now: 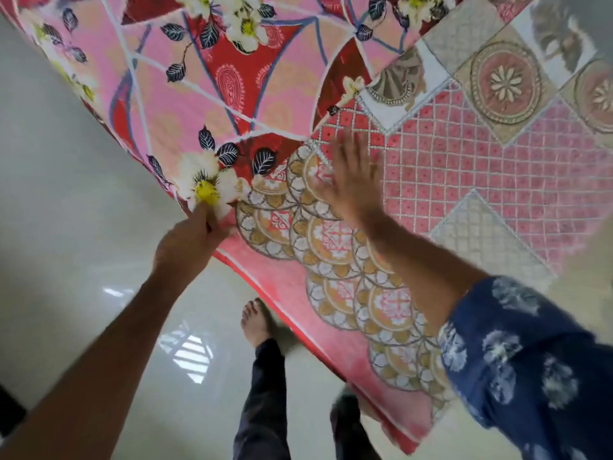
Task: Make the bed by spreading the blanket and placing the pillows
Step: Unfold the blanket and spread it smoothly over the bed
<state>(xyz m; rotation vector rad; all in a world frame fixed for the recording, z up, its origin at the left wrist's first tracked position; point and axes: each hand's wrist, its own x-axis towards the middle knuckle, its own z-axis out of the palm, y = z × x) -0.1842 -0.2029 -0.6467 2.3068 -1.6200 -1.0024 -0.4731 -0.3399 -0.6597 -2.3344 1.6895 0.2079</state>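
Head view, hands (195,240) on blanket (212,104)

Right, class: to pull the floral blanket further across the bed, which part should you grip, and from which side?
Grip the floral blanket at its free corner by the white flower, coming from the floor side. That edge lies loose over the patterned sheet, so fingers can pinch it, as the left hand does. The right hand lies open on the sheet.

Both arms reach forward: left hand (190,237) pinching with curled fingers, right hand (353,180) flat, fingers spread.
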